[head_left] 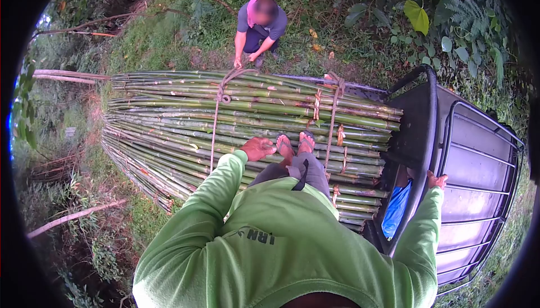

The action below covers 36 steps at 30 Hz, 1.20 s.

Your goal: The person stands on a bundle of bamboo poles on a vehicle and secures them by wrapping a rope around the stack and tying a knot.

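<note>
My left hand (259,148) hovers above the bamboo poles (169,114), close to my feet. Its fingers look loosely bent and apart, with nothing visible in them. On the other side, my right hand (436,180) is closed around a black metal rail (445,149) by the vehicle's cab roof. I stand in flip-flops on the long green poles, which lie side by side on the vehicle. One rope (216,125) crosses the load to my left, with a loop near its far end. A second rope (333,117) crosses nearer the cab.
A person (262,24) crouches on the grass beyond the load, both hands near the looped rope's end. The cab roof (472,179) with its rack is at right. A blue sheet (396,211) shows behind the cab. Twisted ties (340,135) bind pole ends. Plants surround the vehicle.
</note>
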Available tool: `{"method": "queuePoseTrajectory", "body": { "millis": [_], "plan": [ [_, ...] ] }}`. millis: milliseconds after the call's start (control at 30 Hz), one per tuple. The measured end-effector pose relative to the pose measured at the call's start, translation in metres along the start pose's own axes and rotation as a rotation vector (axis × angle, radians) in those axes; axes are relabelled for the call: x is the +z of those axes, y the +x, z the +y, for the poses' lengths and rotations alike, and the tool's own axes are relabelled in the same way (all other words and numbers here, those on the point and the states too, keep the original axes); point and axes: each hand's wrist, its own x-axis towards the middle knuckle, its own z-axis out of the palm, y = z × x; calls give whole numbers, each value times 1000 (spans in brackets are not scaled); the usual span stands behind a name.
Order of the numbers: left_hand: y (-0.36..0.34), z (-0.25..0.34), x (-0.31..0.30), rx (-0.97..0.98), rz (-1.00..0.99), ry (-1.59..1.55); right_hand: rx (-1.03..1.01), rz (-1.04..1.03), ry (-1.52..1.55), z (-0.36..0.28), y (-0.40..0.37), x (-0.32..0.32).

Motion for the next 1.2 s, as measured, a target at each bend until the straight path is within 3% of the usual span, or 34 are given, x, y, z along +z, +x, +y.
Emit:
{"method": "queuePoseTrajectory", "body": {
  "millis": [567, 800, 900, 1200],
  "plan": [
    [-2, 5, 11, 12, 57, -49, -8, 6, 28, 4, 4, 2],
    [-3, 19, 3, 5, -25, -53, -33, 10, 23, 2, 6, -1],
    [7, 8, 2, 110, 8, 26, -24, 32, 28, 0, 1, 0],
    [-4, 21, 3, 51, 32, 20, 11, -21, 41, -4, -3, -7]
  ]
}}
